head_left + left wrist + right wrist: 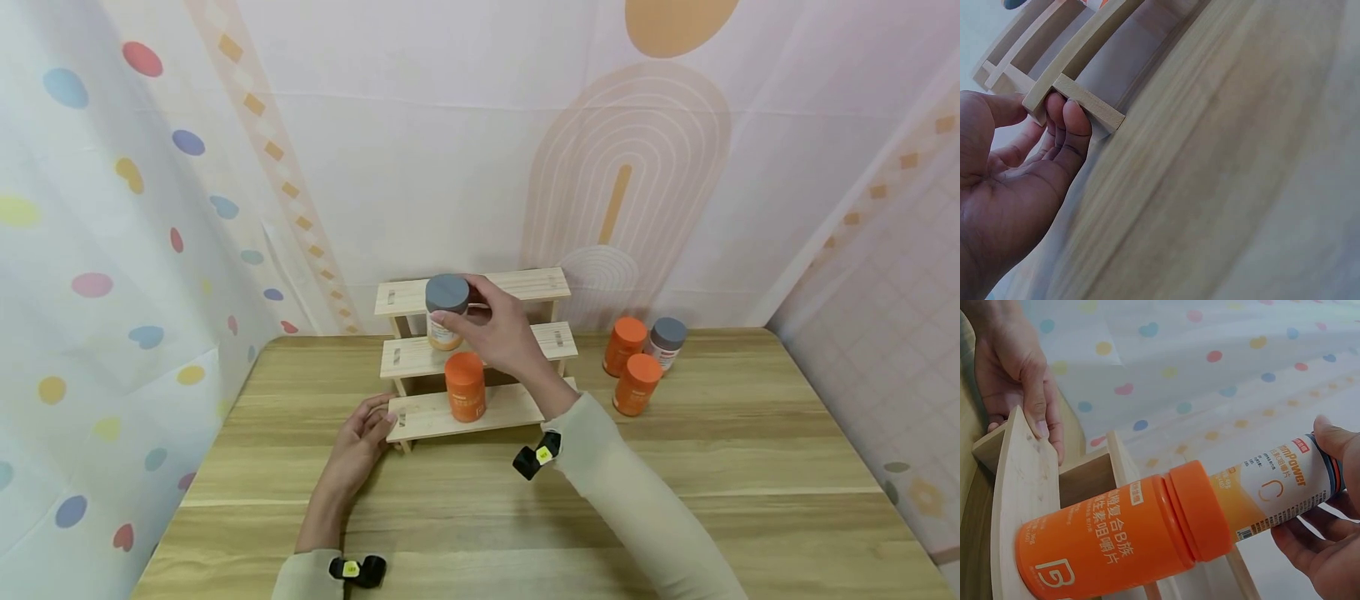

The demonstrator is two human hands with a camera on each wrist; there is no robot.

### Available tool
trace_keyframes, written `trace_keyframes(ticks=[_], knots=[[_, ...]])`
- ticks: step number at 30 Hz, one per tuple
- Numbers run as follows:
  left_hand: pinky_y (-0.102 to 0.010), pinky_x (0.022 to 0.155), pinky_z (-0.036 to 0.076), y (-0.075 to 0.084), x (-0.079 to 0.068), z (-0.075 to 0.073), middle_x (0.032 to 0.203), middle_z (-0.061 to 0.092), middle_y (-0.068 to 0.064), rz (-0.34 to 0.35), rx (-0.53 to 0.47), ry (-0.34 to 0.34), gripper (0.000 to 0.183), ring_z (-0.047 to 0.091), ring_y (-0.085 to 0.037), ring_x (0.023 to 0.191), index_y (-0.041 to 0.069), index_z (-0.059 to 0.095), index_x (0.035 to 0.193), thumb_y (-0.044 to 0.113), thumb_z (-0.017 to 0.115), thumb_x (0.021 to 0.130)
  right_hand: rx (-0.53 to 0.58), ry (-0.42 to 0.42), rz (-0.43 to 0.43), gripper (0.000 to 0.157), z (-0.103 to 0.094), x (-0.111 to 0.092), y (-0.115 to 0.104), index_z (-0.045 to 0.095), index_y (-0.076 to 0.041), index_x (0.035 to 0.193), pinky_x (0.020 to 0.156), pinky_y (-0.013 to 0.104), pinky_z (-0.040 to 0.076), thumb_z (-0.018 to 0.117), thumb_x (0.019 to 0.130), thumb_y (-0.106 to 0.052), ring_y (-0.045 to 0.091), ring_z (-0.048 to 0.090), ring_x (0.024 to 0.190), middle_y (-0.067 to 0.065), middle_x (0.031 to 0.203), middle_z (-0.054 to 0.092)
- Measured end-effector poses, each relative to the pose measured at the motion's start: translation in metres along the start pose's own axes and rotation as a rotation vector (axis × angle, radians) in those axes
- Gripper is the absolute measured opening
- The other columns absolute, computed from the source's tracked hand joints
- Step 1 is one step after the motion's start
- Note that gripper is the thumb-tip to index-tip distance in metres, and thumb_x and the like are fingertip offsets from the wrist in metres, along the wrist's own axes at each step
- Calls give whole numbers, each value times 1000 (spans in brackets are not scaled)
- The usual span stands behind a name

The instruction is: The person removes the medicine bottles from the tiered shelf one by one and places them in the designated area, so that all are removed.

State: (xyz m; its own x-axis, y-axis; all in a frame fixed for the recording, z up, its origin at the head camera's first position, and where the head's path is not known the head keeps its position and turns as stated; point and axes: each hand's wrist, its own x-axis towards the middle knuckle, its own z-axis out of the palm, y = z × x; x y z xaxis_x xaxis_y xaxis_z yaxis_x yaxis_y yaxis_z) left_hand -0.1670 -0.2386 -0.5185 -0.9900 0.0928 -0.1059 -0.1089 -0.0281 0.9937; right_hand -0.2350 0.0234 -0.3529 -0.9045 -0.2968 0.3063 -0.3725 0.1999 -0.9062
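Observation:
A three-step wooden shelf rack (427,417) stands on the table. My left hand (358,442) pinches the left end of its lowest board (1079,62) between thumb and fingers. My right hand (498,327) grips a supplement bottle (447,312) near its grey lid; the label is white and yellow-orange (1272,481). This bottle is upright at the left part of the middle step; whether its base touches the board cannot be told, since the orange bottle hides it in the right wrist view. That orange bottle (466,387) stands on the lowest step, in front of the held one.
Right of the rack, two orange bottles (637,385) and a grey-lidded bottle (666,340) stand close together on the wooden table (750,467). Patterned cloth (420,167) hangs behind the table and along both sides.

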Motion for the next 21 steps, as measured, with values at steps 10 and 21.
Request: trace_keyframes(ticks=[10, 21], knots=[[-25, 75, 58, 1, 3, -1, 109, 62, 1, 6, -2, -16, 46, 62, -10, 93, 3, 40, 149, 17, 54, 108, 43, 75, -56, 55, -20, -14, -3, 58, -19, 141, 106, 34, 55, 80, 91, -27, 20, 64, 122, 6, 129, 66], [-25, 78, 57, -1, -3, -7, 114, 62, 0, -22, 14, 10, 45, 61, -11, 97, 8, 42, 149, 20, 55, 108, -11, 111, -94, 53, -28, -29, 2, 58, -14, 141, 104, 43, 55, 79, 92, -22, 24, 64, 117, 9, 125, 67]])
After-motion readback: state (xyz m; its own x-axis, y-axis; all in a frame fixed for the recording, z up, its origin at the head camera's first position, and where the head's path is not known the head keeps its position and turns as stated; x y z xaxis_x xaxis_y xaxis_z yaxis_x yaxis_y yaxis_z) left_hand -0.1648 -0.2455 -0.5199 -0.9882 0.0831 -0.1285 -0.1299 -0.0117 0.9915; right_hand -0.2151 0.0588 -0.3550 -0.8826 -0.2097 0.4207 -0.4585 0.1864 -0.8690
